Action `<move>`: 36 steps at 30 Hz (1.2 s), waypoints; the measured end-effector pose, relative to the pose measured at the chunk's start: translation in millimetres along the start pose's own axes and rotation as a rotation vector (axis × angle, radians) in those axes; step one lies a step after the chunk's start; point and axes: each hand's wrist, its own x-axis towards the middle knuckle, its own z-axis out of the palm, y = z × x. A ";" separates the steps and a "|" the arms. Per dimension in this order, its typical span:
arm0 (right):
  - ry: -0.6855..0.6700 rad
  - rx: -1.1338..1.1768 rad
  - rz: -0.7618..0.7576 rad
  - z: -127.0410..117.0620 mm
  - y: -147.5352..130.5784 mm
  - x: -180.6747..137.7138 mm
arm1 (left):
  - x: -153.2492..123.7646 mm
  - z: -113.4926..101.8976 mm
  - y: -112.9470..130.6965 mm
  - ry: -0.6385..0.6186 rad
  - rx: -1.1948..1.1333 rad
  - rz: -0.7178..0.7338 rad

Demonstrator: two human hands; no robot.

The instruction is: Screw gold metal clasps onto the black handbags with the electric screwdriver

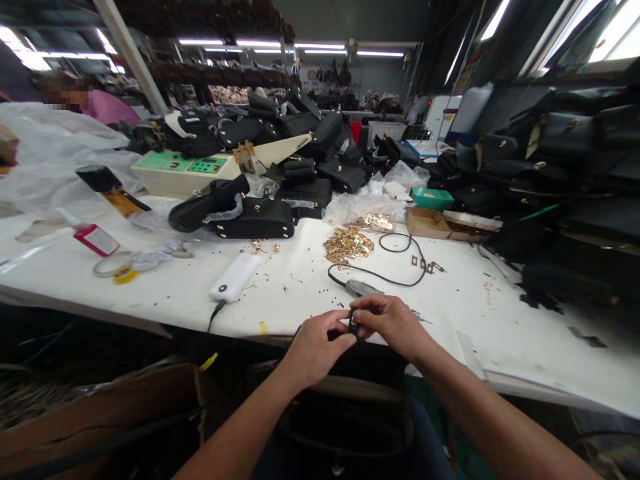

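An open black handbag [345,400] rests on my lap, its flap lying up against the table edge. Above it, my left hand [320,343] and my right hand [390,323] meet. Fingers and thumbs of both are closed on a small black strap piece [353,325] with a light spot that may be metal. Whether this piece is joined to the bag is hidden by my fingers. Just beyond my right hand lies a grey corded hand tool [361,288], partly covered by the fingers. A pile of gold metal fittings [349,245] sits farther back.
On the white table [295,300] are a white power bank [235,277], a red bottle [97,239], several finished black bags [257,219] and a cream machine [187,173]. Black bags [550,167] are stacked at right. An open cardboard box [110,420] stands lower left. A person in pink [110,107] is far left.
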 end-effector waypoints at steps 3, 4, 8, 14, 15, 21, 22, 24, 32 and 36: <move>-0.073 0.077 0.066 3.4 6.4 -20.8 | -22.5 5.8 2.3 -0.076 -0.030 -0.070; -0.086 0.087 0.083 4.9 10.8 -26.0 | -27.8 8.7 0.5 -0.097 -0.045 -0.093; -0.073 0.106 0.121 11.4 32.6 -29.9 | -33.1 20.3 -17.7 -0.106 -0.062 -0.153; -0.022 0.052 0.080 15.8 45.3 -12.6 | -19.9 20.8 -36.1 -0.031 -0.025 -0.116; -0.013 0.031 0.066 16.5 44.4 -11.1 | -18.9 19.5 -36.4 -0.022 -0.001 -0.099; 0.001 -0.074 0.009 19.8 36.0 -7.4 | -14.8 17.4 -35.6 0.140 0.066 -0.034; -0.010 -0.072 0.009 19.2 35.2 -6.6 | -13.6 18.3 -35.2 0.170 0.066 -0.035; -0.046 -0.061 0.005 17.0 34.7 -4.6 | -11.2 20.2 -34.1 0.209 0.065 -0.027; 0.011 -0.124 -0.016 14.7 34.1 -1.6 | -5.2 21.6 -36.4 0.252 0.066 -0.066; 0.053 -0.271 -0.081 16.6 27.4 -3.6 | -0.8 21.9 -39.1 0.257 0.027 -0.088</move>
